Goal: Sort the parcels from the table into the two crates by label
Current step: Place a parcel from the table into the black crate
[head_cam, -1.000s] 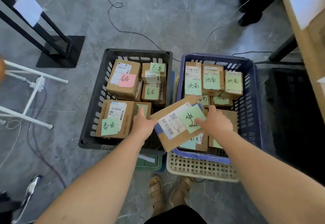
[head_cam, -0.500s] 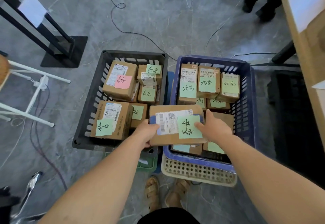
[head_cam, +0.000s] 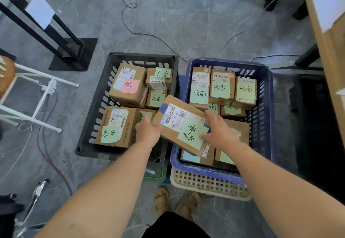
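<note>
Half a second ago the parcel (head_cam: 183,124) lay square to the view with its long edges level. It is now turned clockwise, so its blue-taped end points to about 10 o'clock and its near corner to about 5 o'clock. It is off the bench, held over the seam between the two crates. The left hand (head_cam: 147,131) grips the parcel's 9 o'clock edge with its fingers curled under. The right hand (head_cam: 219,133) clasps the 3 o'clock end, its thumb now lying across the green note (head_cam: 192,135) beside the white shipping label (head_cam: 177,116). At 9 o'clock of the parcel, the black crate (head_cam: 93,110) holds a box with a pink note (head_cam: 128,84) at its 11 o'clock corner. It also holds two small boxes with green notes at 1 o'clock and a large box with a green note (head_cam: 115,125) at 7 o'clock. At 3 o'clock of the parcel, the blue crate (head_cam: 268,107) holds three boxes in a row along its 12 o'clock wall, each with a green note reading the same. More green-noted boxes lie nearer, partly hidden by the parcel and the right hand. The blue crate sits on a white perforated basket (head_cam: 209,183).
</note>
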{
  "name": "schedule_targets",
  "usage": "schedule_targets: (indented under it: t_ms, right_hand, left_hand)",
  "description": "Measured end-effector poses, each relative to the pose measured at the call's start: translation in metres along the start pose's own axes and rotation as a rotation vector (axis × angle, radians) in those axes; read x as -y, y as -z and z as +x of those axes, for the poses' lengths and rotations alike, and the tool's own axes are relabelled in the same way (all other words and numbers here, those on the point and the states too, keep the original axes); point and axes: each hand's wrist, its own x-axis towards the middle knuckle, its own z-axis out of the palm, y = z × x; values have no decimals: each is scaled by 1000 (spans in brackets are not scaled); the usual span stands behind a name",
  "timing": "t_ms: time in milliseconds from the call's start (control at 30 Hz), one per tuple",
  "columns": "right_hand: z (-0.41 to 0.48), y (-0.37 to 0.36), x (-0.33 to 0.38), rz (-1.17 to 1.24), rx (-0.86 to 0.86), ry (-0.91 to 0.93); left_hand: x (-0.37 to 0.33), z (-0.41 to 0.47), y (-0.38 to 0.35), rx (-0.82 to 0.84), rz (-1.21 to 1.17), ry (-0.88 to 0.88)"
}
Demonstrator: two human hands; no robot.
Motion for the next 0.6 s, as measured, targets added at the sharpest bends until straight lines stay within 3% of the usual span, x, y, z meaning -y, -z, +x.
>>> schedule_targets:
  t_ms: [133,300,500,600]
  right_hand:
    - [-6,-2,-1,-27,-10,87]
    - [-18,-11,-8,-22,46,95]
    - [-20,-21,12,15,103,81]
    - [-23,-26,20,22,109,57]
  left_hand:
    - [3,-9,-6,-8,-210,167]
    - [11,-23,-14,172,-338,40]
    - [20,-31,-4,387,-18,-170]
    - [31,-30,-1,409,106,-215]
